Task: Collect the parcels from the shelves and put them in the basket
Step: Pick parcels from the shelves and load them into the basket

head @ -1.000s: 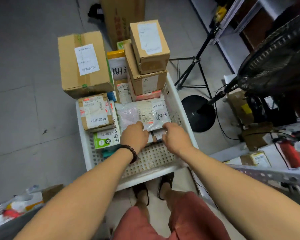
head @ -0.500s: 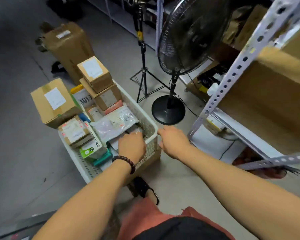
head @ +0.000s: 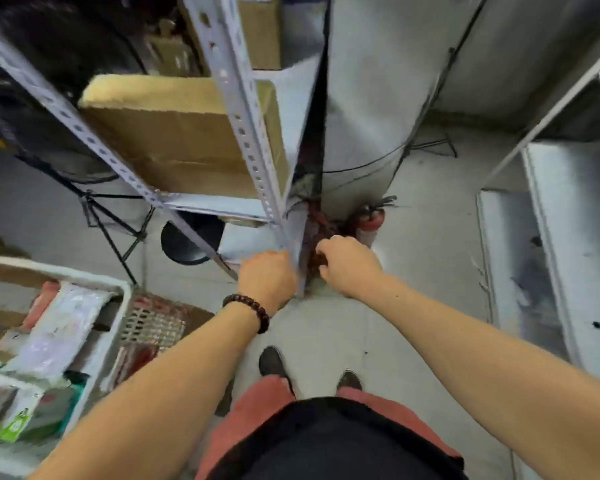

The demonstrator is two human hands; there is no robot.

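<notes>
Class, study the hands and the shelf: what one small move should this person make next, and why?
Probably lift both hands to the large cardboard box on the shelf. The left hand and right hand seem to hold nothing and sit low beside the shelf post, below the box. The basket waits at the left.

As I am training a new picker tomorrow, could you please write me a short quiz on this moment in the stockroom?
1. True or false: the left hand and the right hand are inside the white basket.
2. Where does the basket stand from the person? A: to their left. B: to their right. C: up on a shelf.
3. What red thing shows just beyond the right hand?
Key: 1 false; 2 A; 3 a fire extinguisher.
</notes>
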